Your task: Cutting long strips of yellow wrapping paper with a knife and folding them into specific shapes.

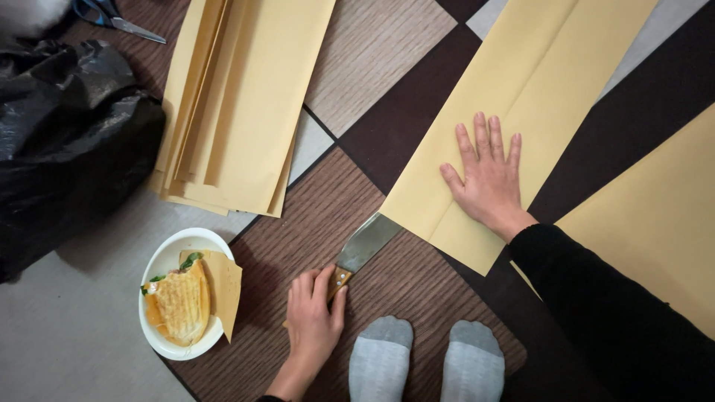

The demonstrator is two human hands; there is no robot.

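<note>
Left hand (314, 316) grips the wooden handle of a scraper knife (360, 250) on the floor. Right hand (488, 179) lies open, flat, pressing the folded yellow paper sheet (521, 82).

One head-worn view looks steeply down from above onto the patterned floor (387, 283), fairly near, just over the person's own socked feet (424, 357).

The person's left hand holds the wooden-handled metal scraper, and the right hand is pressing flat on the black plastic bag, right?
Not quite. The right hand presses flat on a yellow-brown paper sheet, not the black plastic bag. The left hand does hold the wooden-handled metal scraper, as the head view shows.
</note>
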